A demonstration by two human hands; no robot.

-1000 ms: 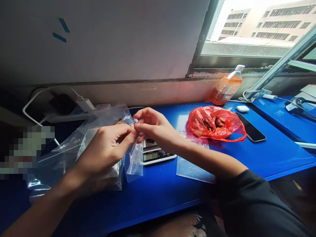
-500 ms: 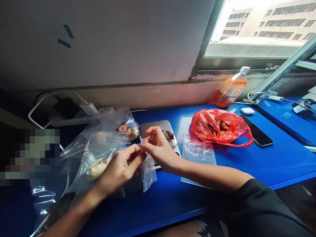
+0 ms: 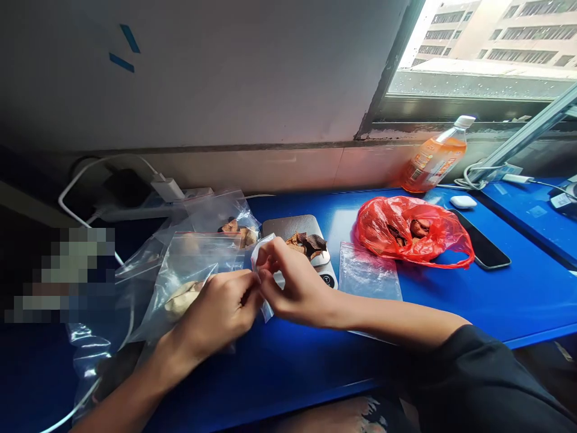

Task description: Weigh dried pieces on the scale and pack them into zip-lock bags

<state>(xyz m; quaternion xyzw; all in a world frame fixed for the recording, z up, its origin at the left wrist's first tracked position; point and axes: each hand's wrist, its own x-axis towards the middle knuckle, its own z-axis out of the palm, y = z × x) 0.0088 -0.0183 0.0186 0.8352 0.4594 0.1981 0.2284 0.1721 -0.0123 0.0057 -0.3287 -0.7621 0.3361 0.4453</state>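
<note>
My left hand (image 3: 225, 304) and my right hand (image 3: 295, 282) meet in front of a small kitchen scale (image 3: 283, 225). Both are closed, fingers pinching a clear plastic zip bag (image 3: 267, 311) between them; much of the bag is hidden by the fingers. Dried brown peel pieces (image 3: 309, 243) lie on the scale's plate, just beyond my right hand. Left of my left hand, a zip bag (image 3: 180, 258) holds a pale piece (image 3: 183, 299). Behind it, another zip bag (image 3: 238, 207) contains brown and tan pieces (image 3: 237, 230).
A flat clear bag (image 3: 369, 273) lies on the blue table (image 3: 451, 307) under my right forearm. Beyond it are a red plastic bag (image 3: 378, 219) with brown pieces, a phone (image 3: 489, 246), a white earphone case (image 3: 463, 202) and an orange drink bottle (image 3: 437, 157). A charger (image 3: 167, 188) sits back left.
The bag between my hands is now bunched up closer to the fingers, its top edge turned toward the scale. My right hand has lowered, showing more of the peel. The view has shifted slightly.
</note>
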